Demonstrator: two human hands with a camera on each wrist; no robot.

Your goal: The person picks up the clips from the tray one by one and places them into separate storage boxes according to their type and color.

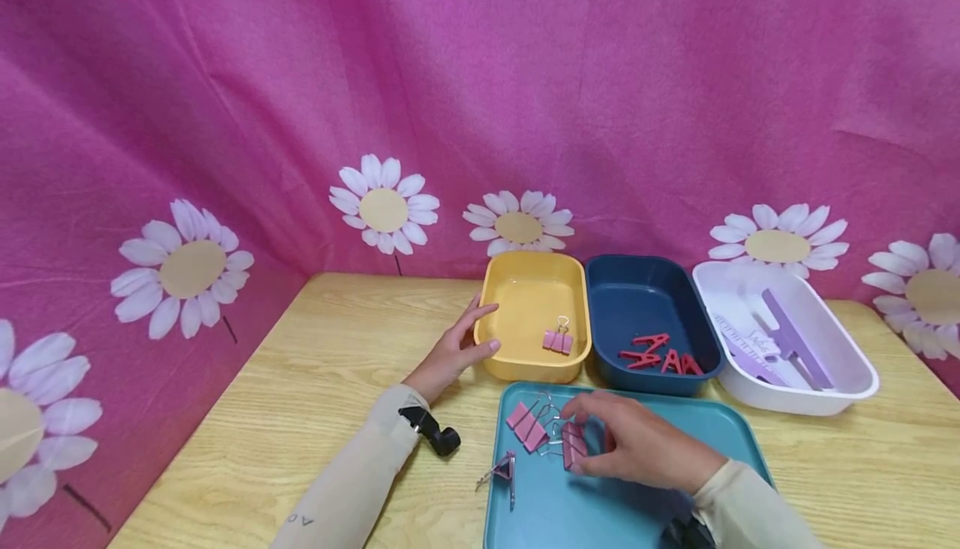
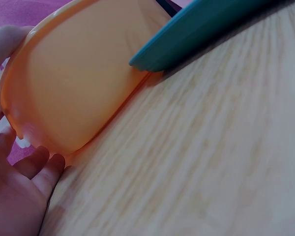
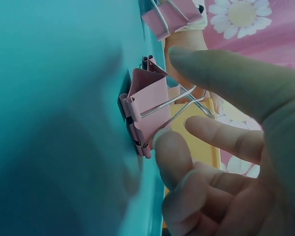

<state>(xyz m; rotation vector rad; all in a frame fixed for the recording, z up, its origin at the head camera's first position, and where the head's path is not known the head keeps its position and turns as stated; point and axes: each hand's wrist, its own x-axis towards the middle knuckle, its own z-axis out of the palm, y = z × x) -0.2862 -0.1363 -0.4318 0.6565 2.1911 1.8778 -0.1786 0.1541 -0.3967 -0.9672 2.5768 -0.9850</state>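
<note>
My left hand (image 1: 455,349) rests at the left side of a yellow bin (image 1: 534,270), fingers relaxed against its rim and wall. One pink binder clip (image 1: 557,341) lies inside that bin. Over a teal tray (image 1: 622,516), my right hand (image 1: 637,441) is spread around a pink binder clip (image 3: 150,101). In the right wrist view, a fingertip meets or nearly meets this clip, while the thumb (image 3: 206,66) stands apart from it. More pink binder clips (image 1: 527,426) lie left of it, and another clip (image 1: 504,470) stands by the tray's left edge.
Right of the yellow bin is a navy bin (image 1: 630,282) with several red clothespins (image 1: 651,349). Beyond it, a white bin (image 1: 855,370) contains purple items (image 1: 791,336), one resembling a ruler. A flowered pink cloth (image 1: 480,74) hangs behind the wooden table (image 1: 360,324).
</note>
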